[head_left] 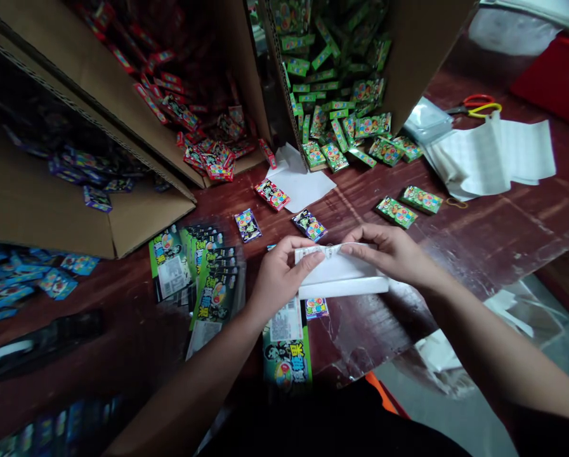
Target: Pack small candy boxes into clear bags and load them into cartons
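Both hands pinch the top edge of a folded white paper (341, 273) above the front part of the table. My left hand (284, 270) grips its left end with thumb and fingers, and my right hand (384, 251) grips near its upper right. Faint print shows along the top edge; what the folds may contain is hidden. Under the paper lie a green printed packet (287, 362) and a small purple box (317, 308), both partly covered. Just beyond the hands are a dark purple box (309, 225), another purple box (248, 225) and a red box (271, 194).
Cardboard cartons hold green boxes (336, 120), red boxes (208, 152) and purple boxes (96, 198). Blue boxes (58, 282) lie at left. Green packets (212, 292) are fanned out left of my hands. Scissors (479, 105) and white paper sheets (484, 158) lie at right.
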Demonstrator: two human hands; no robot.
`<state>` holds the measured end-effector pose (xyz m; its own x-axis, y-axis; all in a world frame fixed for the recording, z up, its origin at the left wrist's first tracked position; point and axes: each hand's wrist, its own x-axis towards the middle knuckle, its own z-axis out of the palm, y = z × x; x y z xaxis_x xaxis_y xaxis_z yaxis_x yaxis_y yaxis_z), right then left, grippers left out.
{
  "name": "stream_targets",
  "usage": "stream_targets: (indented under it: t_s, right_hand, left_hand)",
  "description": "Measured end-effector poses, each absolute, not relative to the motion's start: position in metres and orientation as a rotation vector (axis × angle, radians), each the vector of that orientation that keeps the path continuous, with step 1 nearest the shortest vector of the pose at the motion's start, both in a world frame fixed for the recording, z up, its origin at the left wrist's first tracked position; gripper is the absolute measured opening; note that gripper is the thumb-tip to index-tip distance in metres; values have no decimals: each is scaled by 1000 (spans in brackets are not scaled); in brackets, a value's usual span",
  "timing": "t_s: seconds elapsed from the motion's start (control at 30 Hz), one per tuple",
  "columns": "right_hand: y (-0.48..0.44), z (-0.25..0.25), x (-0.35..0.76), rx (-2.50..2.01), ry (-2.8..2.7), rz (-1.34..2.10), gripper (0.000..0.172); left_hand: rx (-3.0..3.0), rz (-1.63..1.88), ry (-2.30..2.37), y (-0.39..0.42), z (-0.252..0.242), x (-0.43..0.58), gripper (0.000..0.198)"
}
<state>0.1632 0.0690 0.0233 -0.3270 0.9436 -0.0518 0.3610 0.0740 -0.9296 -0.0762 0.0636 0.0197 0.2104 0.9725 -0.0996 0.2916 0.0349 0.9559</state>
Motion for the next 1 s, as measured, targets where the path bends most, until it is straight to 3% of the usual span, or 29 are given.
stream_targets:
  t_s: [0.23,0.37,0.53,0.67,0.83,1.0]
  right_hand:
    - [66,31,164,-1079,-2045,878,14]
    - [68,34,164,-1095,-1953,794,12]
    - [68,34,149,-1127,-1866,1002,46]
    - [61,34,147,-1088,-1597,1141,46]
    - [53,33,166,-1211,-1370,1090,54]
    - [40,39,140,-1130,-1501,1281,52]
  left_hand:
    - [1251,792,1271,67,13,-78,30]
    - [1188,769,1265,68,14,-77,34]
    - [1182,755,1183,68,9,-65,31]
    - [1279,726,1157,70,3,-62,32]
    - [1763,697,1325,59,14,-115,75]
    - [1965,451,1346,23,21,-171,16]
